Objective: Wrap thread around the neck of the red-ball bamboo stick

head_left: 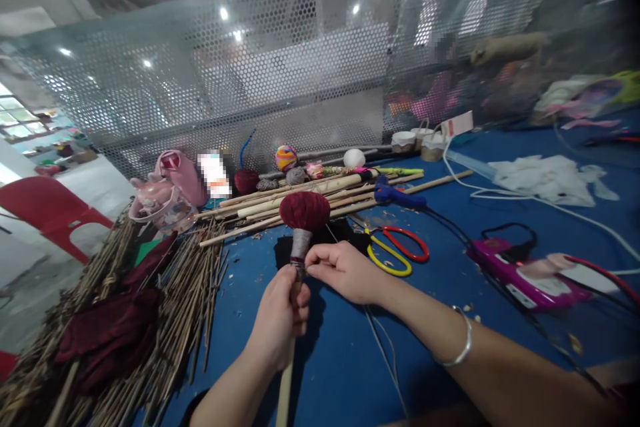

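My left hand is wrapped around a pale wooden stick held nearly upright, just under its bound neck. On top of the stick sits a dark red, fabric-wrapped head. Grey yarn is wound around the neck below the head. My right hand pinches beside the lower winding, thumb against forefinger. A loose grey strand trails down from under that hand across the blue table; its end between the fingers is mostly hidden. Behind my right hand lie scissors with one red and one yellow handle loop.
Bundled thin twigs and dark red cloth lie at left. Pale sticks, yarn balls and a blue glue gun are behind the hands. A magenta device with cables is at right, near white cloth.
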